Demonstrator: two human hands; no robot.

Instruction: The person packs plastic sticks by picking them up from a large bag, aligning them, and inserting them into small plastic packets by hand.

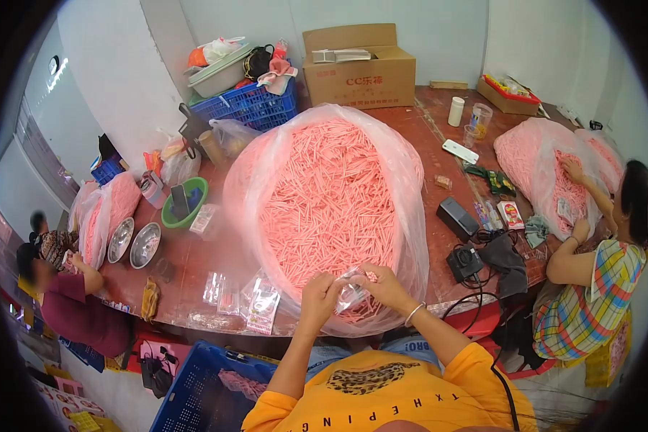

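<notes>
A large clear plastic bag full of thin pink sticks (pixel 327 194) stands in front of me on the table. At its near rim, my left hand (pixel 320 297) and my right hand (pixel 387 289) pinch a small clear plastic packet (pixel 350 282) between them. What lies inside the packet is too small to make out. To the left of my left hand, several flat printed packets (pixel 263 306) lie near the table's front edge. A bracelet circles my right wrist.
A blue crate (pixel 194 389) with pink material stands below the table edge at left. On the red table (pixel 187 270) are a green basin (pixel 184 209), metal bowls (pixel 145 245), a black adapter (pixel 464 263) with cables and a cardboard box (pixel 360 75). People work at both sides.
</notes>
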